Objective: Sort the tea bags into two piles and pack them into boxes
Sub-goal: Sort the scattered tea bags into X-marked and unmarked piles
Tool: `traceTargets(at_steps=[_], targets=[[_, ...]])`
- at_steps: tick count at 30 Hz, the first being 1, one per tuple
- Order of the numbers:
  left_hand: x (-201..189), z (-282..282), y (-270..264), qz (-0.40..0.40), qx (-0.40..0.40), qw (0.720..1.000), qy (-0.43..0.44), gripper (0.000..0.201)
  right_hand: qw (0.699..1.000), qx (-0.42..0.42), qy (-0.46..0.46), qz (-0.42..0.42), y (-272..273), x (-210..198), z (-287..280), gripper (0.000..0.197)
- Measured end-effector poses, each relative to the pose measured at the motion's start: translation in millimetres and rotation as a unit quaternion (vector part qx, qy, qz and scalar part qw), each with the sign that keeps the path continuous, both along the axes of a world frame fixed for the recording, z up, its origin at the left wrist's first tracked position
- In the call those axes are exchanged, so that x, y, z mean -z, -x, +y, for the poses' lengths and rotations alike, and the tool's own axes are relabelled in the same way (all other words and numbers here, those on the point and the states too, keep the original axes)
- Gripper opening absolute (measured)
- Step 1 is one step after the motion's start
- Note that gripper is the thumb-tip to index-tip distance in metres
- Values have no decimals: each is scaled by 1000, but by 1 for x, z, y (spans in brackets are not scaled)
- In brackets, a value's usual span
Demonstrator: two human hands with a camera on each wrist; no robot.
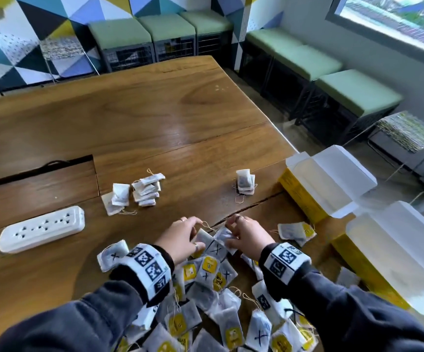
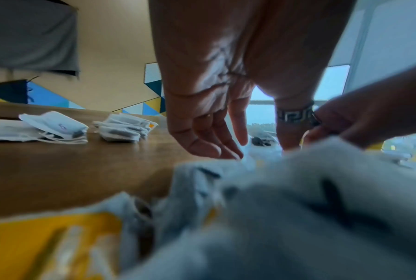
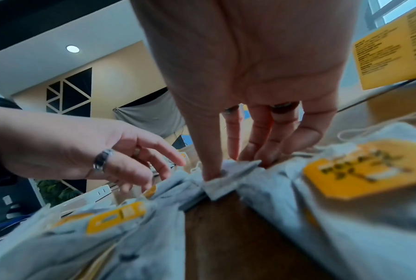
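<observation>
A big heap of tea bags [image 1: 216,301] is lying on the counter [image 1: 129,118] closest to the person, some with yellow tags and some marked with a black X. Both wrists are wearing white bands with black square codes.

The right hand [image 1: 244,236] is reaching down at the far edge of the heap, and its fingers [image 3: 209,151] are pinching one white tea bag [image 3: 228,174] between thumb and fingertips. The left hand [image 1: 180,237] is just beside it, with its fingers [image 2: 202,140] loose and spread over the bags, not gripping anything.

One more tea bag is lying alone [image 1: 296,232] to the right of the hands.

Two open yellow boxes [image 1: 327,184] are sitting at the right edge of the counter, one behind the other. A white power strip [image 1: 41,228] is lying on the left.

Farther back, a sorted pile [image 1: 146,189] is sitting left of the middle, with a few bags [image 1: 115,199] touching its left side. Another small pile [image 1: 245,182] is standing well apart on the right, near the farther box.
</observation>
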State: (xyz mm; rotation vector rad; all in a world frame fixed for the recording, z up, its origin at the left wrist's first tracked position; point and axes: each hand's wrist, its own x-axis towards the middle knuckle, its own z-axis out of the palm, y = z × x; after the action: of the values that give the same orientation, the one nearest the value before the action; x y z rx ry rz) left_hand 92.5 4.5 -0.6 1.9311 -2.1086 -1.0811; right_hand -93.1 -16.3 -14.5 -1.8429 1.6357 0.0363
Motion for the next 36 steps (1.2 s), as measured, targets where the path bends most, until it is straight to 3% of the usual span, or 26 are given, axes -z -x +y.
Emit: traceTargets(at_steps=[2, 5, 8, 10, 13, 14, 15, 17, 19, 22, 26, 28, 30, 31, 32, 34, 36], targets=[[5, 1, 6, -15, -4, 1000, -13, 48, 1000, 21, 0, -11, -2, 0, 4, 42], [3, 0, 6, -3, -42, 998, -38, 29, 999, 33, 1, -10, -1, -1, 10, 34], [-6, 3, 0, 127, -100, 986, -45, 7, 998, 34, 53, -15, 4, -4, 16, 16], [-17, 6, -6, 283, -173, 940, -84, 14, 991, 71, 97, -59, 10, -7, 20, 15], [-32, 13, -11, 499, -277, 802, -177, 16, 961, 155, 114, -199, 18, -16, 29, 13], [-33, 15, -10, 506, -279, 795, -183, 17, 949, 171, 90, -248, 19, -19, 33, 14], [-31, 16, -7, 459, -256, 835, -164, 16, 936, 184, 65, -293, 21, -23, 37, 15], [-19, 16, -2, 254, -162, 951, -73, 9, 916, 206, 28, -343, 22, -25, 44, 12], [-4, 13, 4, 88, -71, 994, -6, 21, 912, 228, 24, -341, 24, -23, 47, 17], [7, 7, 14, -46, -28, 998, 34, 33, 905, 257, 7, -340, 27, -20, 51, 24], [5, -2, 21, -140, -6, 990, 22, 15, 848, 314, -60, -423, 27, -21, 53, 14], [1, -3, 18, -133, 2, 991, 15, 9, 814, 340, -88, -463, 29, -24, 54, 11], [-4, -4, 13, 5, -43, 999, -10, 4, 788, 356, -97, -493, 31, -29, 55, 12], [-8, -3, 10, 130, -100, 986, -42, 7, 776, 361, -99, -508, 33, -30, 55, 13], [-14, -2, 7, 266, -167, 946, -74, 11, 765, 366, -102, -520, 34, -32, 56, 15], [-28, 3, 2, 488, -274, 818, -133, 18, 755, 372, -106, -530, 35, -34, 58, 18], [-42, 9, -2, 616, -309, 696, -200, 20, 753, 375, -109, -529, 34, -35, 61, 19]])
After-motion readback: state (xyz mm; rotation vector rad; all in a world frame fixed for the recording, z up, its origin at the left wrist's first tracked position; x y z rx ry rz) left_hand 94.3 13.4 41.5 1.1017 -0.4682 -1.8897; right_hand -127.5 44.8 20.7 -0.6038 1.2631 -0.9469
